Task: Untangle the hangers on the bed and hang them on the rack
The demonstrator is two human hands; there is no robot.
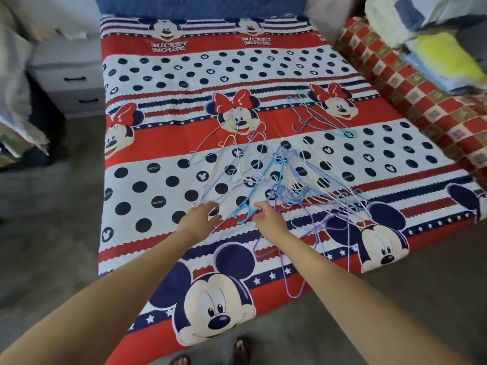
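A tangled heap of thin hangers (290,180), white, blue and purple, lies on the bed (158,185) with its red, white and navy cartoon-mouse cover. A light blue plastic hanger (243,213) pokes out at the heap's near edge. My left hand (201,217) reaches over the cover just left of it, fingers apart, holding nothing. My right hand (268,218) is beside the blue hanger's near end, fingers spread, apart from it or barely touching. A smaller group of hangers (319,117) lies farther back on the right. A purple hanger (295,280) hangs over the near bed edge. No rack is visible.
A grey drawer unit (71,83) stands left of the bed. A rolled red checked blanket (411,96) and stacked bedding (434,48) lie along the right side. Grey floor (52,246) surrounds the bed; my sandalled feet (237,351) are at the bottom.
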